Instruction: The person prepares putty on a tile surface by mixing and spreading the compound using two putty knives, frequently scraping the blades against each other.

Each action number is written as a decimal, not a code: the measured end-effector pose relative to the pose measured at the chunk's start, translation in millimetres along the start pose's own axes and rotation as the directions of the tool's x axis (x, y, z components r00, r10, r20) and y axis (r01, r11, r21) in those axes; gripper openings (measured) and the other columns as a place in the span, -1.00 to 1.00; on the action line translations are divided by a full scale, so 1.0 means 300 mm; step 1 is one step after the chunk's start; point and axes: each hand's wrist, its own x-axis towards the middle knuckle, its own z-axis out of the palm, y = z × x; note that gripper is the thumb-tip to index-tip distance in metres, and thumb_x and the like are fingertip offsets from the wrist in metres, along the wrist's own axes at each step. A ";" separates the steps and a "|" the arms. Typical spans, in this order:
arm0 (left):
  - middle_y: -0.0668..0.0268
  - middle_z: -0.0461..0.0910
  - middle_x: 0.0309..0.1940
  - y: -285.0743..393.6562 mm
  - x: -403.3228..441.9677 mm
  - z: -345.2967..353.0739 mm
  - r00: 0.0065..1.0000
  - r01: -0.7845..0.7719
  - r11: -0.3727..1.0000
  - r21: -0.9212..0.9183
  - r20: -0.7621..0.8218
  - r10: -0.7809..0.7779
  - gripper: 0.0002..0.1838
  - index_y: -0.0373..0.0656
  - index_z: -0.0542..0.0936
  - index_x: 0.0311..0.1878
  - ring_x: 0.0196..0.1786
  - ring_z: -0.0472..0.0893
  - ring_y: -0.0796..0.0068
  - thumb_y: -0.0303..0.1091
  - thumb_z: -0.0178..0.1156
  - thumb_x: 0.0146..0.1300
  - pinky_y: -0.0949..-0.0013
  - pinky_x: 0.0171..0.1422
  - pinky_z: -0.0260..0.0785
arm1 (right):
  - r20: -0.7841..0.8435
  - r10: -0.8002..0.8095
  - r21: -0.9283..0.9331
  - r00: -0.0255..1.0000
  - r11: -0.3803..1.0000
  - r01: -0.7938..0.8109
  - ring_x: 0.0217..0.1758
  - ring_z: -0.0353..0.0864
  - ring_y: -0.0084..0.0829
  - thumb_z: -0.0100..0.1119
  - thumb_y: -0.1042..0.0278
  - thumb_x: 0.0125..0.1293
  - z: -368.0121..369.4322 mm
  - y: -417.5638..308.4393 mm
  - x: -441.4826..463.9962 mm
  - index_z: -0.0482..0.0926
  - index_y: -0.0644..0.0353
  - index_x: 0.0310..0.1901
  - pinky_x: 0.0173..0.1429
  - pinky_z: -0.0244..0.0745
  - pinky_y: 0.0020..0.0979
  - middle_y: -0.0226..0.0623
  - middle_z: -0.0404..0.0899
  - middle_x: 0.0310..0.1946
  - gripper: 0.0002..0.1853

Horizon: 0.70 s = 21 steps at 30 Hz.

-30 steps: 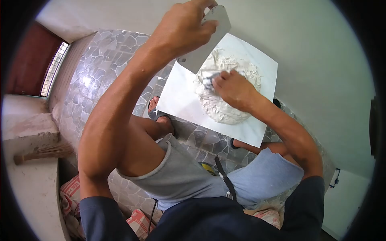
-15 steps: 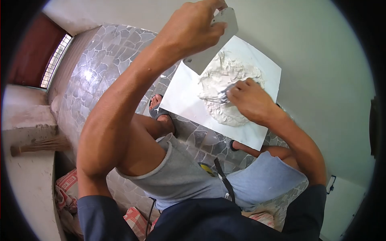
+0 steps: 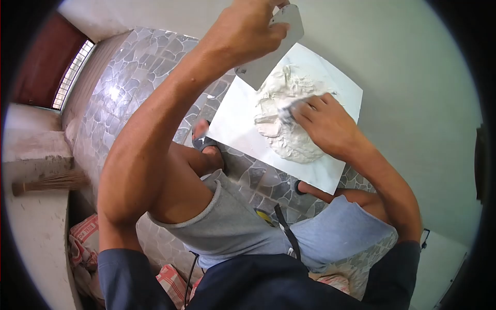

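Note:
A flat grey metal plate (image 3: 274, 54) with clipped corners is pinched between the thumb and fingers of my left hand (image 3: 250, 28), raised at the top of the head view. Its lower end overlaps the near-left part of a white marbled board (image 3: 235, 116). On that board lies a thick, uneven mound of white putty (image 3: 289, 139). My right hand (image 3: 330, 126) is closed at the mound's right side on a small putty-smeared scraper (image 3: 287, 112). Motion blurs the scraper, and the fingers hide part of it.
Grey stone-patterned floor (image 3: 150, 67) surrounds the board. My sandalled foot (image 3: 209, 147) is close to its left corner. A pale wall (image 3: 413, 129) rises on the right. At left, a straw brush (image 3: 51, 183) lies on a ledge, above red-and-white sacks (image 3: 85, 232).
My right hand and the scraper have shifted slightly upward over the putty. My left hand has lifted a little with the metal plate.

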 end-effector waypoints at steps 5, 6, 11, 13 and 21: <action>-0.27 0.70 -0.26 0.097 -0.003 -0.061 0.986 0.109 0.994 0.011 0.124 -0.109 -0.60 -0.35 0.52 0.23 -0.15 0.76 -0.08 -0.43 0.22 0.36 0.08 -0.12 0.61 | 0.041 0.014 0.049 0.999 0.999 -0.016 -0.01 0.59 -0.26 0.15 0.37 0.23 0.177 -0.025 0.074 0.67 0.28 -0.23 0.06 0.46 -0.22 -0.19 0.64 -0.20 -0.81; -0.27 0.70 -0.27 0.094 -0.005 -0.063 0.984 0.117 0.993 0.007 0.136 -0.116 -0.59 -0.36 0.52 0.23 -0.17 0.76 -0.08 -0.42 0.22 0.36 0.08 -0.13 0.61 | 0.030 0.003 0.082 1.000 0.997 -0.006 -0.04 0.59 -0.26 0.14 0.39 0.23 0.186 -0.028 0.044 0.67 0.28 -0.28 0.05 0.47 -0.22 -0.18 0.63 -0.22 -0.83; -0.24 0.70 -0.31 0.005 -0.001 -0.013 1.000 -0.020 0.999 0.034 -0.022 0.021 -0.58 -0.37 0.52 0.23 -0.22 0.76 -0.08 -0.43 0.23 0.35 0.06 -0.14 0.60 | 0.106 0.036 -0.032 0.994 0.999 -0.032 0.01 0.60 -0.23 0.13 0.40 0.25 -0.003 0.017 0.076 0.67 0.29 -0.21 0.05 0.46 -0.23 -0.18 0.65 -0.18 -0.81; -0.24 0.70 -0.30 0.047 -0.003 -0.040 0.999 0.025 0.998 0.054 0.019 -0.027 -0.59 -0.37 0.53 0.22 -0.21 0.76 -0.07 -0.43 0.23 0.35 0.06 -0.13 0.60 | -0.041 0.040 -0.052 0.998 0.998 -0.042 0.02 0.61 -0.22 0.13 0.39 0.26 0.061 0.023 0.114 0.67 0.29 -0.18 0.06 0.47 -0.23 -0.17 0.65 -0.17 -0.79; -0.21 0.71 -0.31 0.046 -0.019 -0.053 0.997 0.064 0.998 0.022 0.038 -0.065 -0.60 -0.37 0.53 0.22 -0.26 0.76 -0.06 -0.44 0.22 0.36 0.09 -0.19 0.61 | 0.097 0.045 -0.011 0.994 0.999 -0.044 -0.05 0.59 -0.19 0.11 0.44 0.28 -0.008 0.040 0.063 0.64 0.31 -0.20 0.11 0.49 -0.21 -0.16 0.64 -0.16 -0.83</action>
